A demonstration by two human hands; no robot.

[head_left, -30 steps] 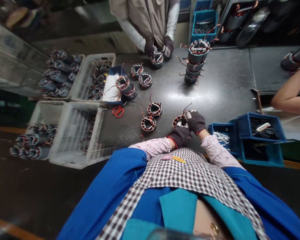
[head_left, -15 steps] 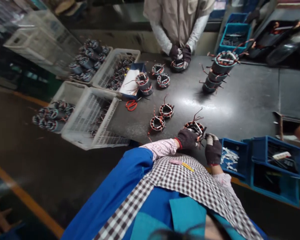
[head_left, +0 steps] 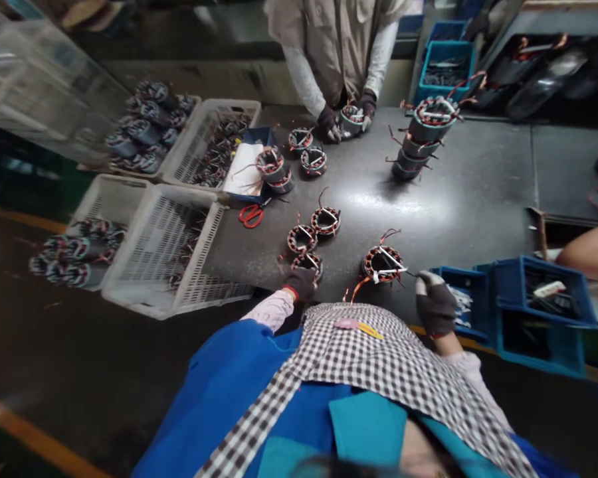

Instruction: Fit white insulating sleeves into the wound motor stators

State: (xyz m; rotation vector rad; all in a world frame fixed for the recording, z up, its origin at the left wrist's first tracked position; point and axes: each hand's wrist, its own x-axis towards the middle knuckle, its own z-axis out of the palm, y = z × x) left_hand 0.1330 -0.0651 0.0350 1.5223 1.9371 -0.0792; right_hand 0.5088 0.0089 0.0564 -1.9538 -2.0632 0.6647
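My left hand has moved onto a dark, copper-wound metal ring, grip unclear, leaving a similar ring before me; my right hand curls, contents hidden.

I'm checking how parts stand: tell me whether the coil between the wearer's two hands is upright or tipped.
Upright: the coil sits on the table with its round opening facing up.

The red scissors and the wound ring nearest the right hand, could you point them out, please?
Red scissors [head_left: 251, 216], head view: on the handles.
Wound ring [head_left: 389, 271], head view: on its white strip.
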